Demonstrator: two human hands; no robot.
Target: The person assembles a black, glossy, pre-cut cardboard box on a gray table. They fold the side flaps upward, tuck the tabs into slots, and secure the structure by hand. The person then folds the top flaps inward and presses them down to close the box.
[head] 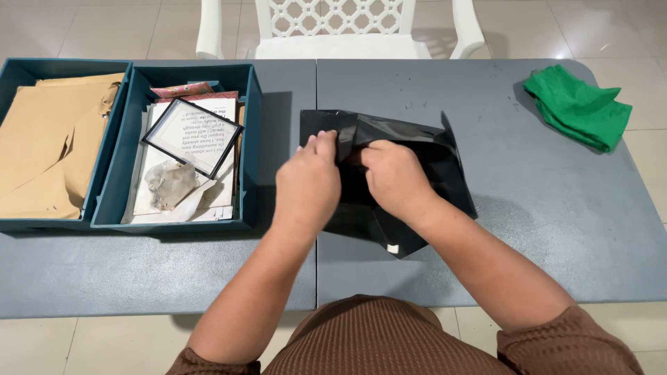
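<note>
Both hands work on a black plastic bag (417, 160) that lies crumpled near the middle of the grey counter (542, 229), straddling the seam between its two halves. The left hand (308, 184) is closed over the bag's upper left part, fingers curled and pinching a fold of the plastic. The right hand (392, 177) is just beside it, almost touching, its fingers tucked into the same fold and gripping it. The bag spreads out under and to the right of the hands, with a pointed corner sticking out toward the person and a small white mark near that corner.

To the left of the bag stand two teal trays side by side. The nearer tray (251, 132) holds sheets of printed paper, a black-framed pane (192, 137) lying tilted on top, a crumpled bit of clear wrap (170, 184) and some patterned paper at the far end. The far left tray (14, 76) holds brown envelopes (48, 146). A bunched green cloth (578, 106) lies well apart at the far right corner of the counter. A white plastic chair (340, 31) stands behind the counter.
</note>
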